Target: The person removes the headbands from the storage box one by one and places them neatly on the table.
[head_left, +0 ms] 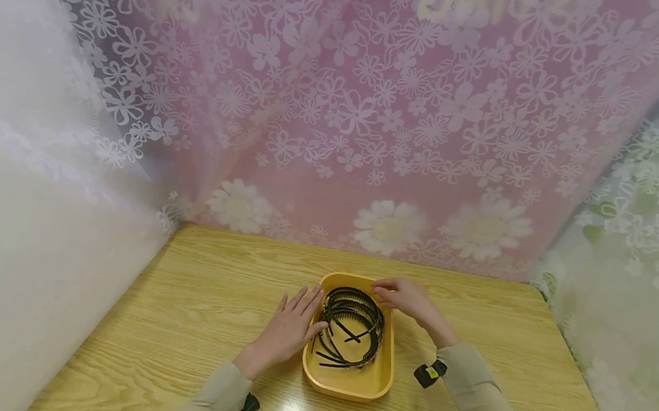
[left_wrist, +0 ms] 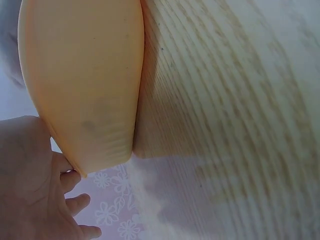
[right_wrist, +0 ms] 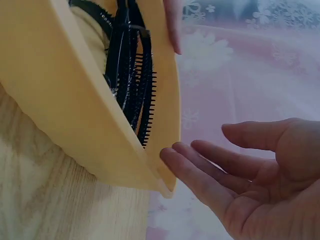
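Note:
A yellow plastic basket [head_left: 345,390] with rounded corners holds several black headbands [head_left: 376,343], bunched together with their comb teeth showing. My left hand [head_left: 284,328] lies along the basket's left rim, fingers spread and the thumb reaching over the edge. In the left wrist view that hand [left_wrist: 30,185] touches the rim of the basket [left_wrist: 85,75]. At the far right corner is my right hand [head_left: 407,297]. The right wrist view shows this hand [right_wrist: 250,180] with loosely bent fingers, their tips at the rim and nothing held, beside the toothed headbands [right_wrist: 132,75].
The basket stands on a wood-grain table [head_left: 213,300]. Behind it hangs a pink flowered curtain [head_left: 362,116], with pale sheeting [head_left: 19,215] on the left and a flowered sheet [head_left: 642,295] on the right. Each wrist wears a black strapped device [head_left: 429,374].

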The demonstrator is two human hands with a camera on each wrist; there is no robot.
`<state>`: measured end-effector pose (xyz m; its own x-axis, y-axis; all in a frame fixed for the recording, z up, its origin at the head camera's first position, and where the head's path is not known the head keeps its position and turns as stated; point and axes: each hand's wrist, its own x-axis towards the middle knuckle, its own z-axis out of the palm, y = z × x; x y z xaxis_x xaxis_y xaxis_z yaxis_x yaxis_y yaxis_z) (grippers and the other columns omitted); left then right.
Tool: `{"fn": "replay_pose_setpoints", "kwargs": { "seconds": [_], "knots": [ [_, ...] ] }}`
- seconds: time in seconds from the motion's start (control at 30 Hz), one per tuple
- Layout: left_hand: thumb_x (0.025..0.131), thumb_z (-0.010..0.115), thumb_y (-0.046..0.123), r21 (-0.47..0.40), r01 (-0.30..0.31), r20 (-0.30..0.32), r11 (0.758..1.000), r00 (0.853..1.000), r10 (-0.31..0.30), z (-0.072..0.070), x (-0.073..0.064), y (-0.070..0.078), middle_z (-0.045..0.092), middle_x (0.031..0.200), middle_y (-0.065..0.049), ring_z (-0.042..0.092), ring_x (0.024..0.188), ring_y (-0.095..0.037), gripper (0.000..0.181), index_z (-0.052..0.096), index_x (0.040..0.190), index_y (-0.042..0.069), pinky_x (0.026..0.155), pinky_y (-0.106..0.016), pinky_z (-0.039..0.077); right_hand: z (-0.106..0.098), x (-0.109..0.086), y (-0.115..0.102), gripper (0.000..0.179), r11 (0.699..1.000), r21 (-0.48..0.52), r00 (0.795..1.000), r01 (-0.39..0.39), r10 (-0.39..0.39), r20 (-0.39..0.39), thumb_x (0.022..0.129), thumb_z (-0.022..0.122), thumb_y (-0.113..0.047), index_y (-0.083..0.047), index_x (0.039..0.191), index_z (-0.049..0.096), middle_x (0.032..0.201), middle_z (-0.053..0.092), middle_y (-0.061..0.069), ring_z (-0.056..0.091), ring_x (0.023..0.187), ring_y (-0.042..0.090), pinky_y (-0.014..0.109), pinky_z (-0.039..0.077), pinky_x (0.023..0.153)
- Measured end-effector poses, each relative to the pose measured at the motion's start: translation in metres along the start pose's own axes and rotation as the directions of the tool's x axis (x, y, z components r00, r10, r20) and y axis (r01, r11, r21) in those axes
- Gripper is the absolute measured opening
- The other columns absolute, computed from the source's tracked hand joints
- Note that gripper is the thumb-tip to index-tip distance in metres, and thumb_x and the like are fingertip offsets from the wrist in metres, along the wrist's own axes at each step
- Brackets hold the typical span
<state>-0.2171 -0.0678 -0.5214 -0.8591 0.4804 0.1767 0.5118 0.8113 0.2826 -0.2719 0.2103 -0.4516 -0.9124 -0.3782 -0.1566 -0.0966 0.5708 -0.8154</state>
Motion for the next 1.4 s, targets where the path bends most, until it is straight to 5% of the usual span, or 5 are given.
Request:
{"fn": "replay_pose_setpoints", "kwargs": {
  "seconds": [0.27, 0.73, 0.9, 1.13, 1.4],
  "knots": [
    [0.109, 0.037, 0.047, 0.023, -0.006, 0.01, 1.0, 1.0, 0.006, 0.0, 0.0, 0.001, 0.023, 0.167, -0.012, 0.021, 0.153, -0.037, 0.068, 0.026, 0.161, 0.005, 0.119, -0.064, 0.021, 0.007, 0.026, 0.003, 0.039, 0.982, -0.181, 0.998, -0.054, 0.061, 0.034, 0.106, 0.052, -0.011, 0.014, 0.135, 0.057, 0.11, 0.069, 0.026, 0.069, 0.085, 0.028, 0.041, 0.059, 0.078],
    [0.109, 0.037, 0.047, 0.023, 0.004, 0.019, 1.0, 1.0, -0.004, 0.0, 0.001, 0.002, 0.019, 0.169, -0.009, 0.021, 0.154, -0.036, 0.067, 0.024, 0.162, 0.007, 0.12, -0.064, 0.021, 0.022, 0.043, -0.003, 0.026, 0.839, -0.545, 0.996, -0.017, 0.063, 0.065, 0.105, 0.054, -0.014, 0.003, 0.11, 0.074, 0.074, 0.061, 0.006, 0.045, 0.061, 0.016, 0.031, 0.04, 0.063],
    [0.109, 0.037, 0.046, 0.021, 0.007, 0.029, 1.0, 1.0, -0.008, 0.001, 0.002, 0.002, 0.018, 0.169, -0.008, 0.019, 0.154, -0.035, 0.067, 0.023, 0.162, 0.007, 0.12, -0.064, 0.02, 0.021, 0.04, -0.003, 0.028, 0.849, -0.529, 0.999, -0.016, 0.041, 0.036, 0.105, 0.055, -0.013, 0.005, 0.118, 0.072, 0.103, 0.072, 0.018, 0.065, 0.081, 0.024, 0.038, 0.053, 0.073],
    [0.109, 0.038, 0.045, 0.026, 0.007, 0.016, 1.0, 1.0, -0.008, 0.003, 0.003, -0.001, 0.02, 0.168, -0.01, 0.021, 0.153, -0.036, 0.067, 0.024, 0.162, 0.006, 0.12, -0.064, 0.02, 0.015, 0.038, 0.001, 0.034, 0.958, -0.276, 0.995, -0.083, 0.093, 0.025, 0.106, 0.051, -0.01, 0.01, 0.13, 0.062, 0.103, 0.071, 0.022, 0.07, 0.082, 0.032, 0.039, 0.06, 0.07],
    [0.11, 0.038, 0.045, 0.024, 0.017, 0.031, 1.0, 0.999, -0.017, 0.004, 0.004, -0.001, 0.017, 0.169, -0.009, 0.018, 0.154, -0.036, 0.067, 0.021, 0.162, 0.007, 0.12, -0.065, 0.019, 0.022, 0.035, 0.002, 0.031, 0.916, -0.398, 0.995, -0.055, 0.082, 0.05, 0.105, 0.055, -0.012, 0.007, 0.127, 0.066, 0.086, 0.07, 0.015, 0.069, 0.071, 0.029, 0.031, 0.055, 0.064]
  ]
}}
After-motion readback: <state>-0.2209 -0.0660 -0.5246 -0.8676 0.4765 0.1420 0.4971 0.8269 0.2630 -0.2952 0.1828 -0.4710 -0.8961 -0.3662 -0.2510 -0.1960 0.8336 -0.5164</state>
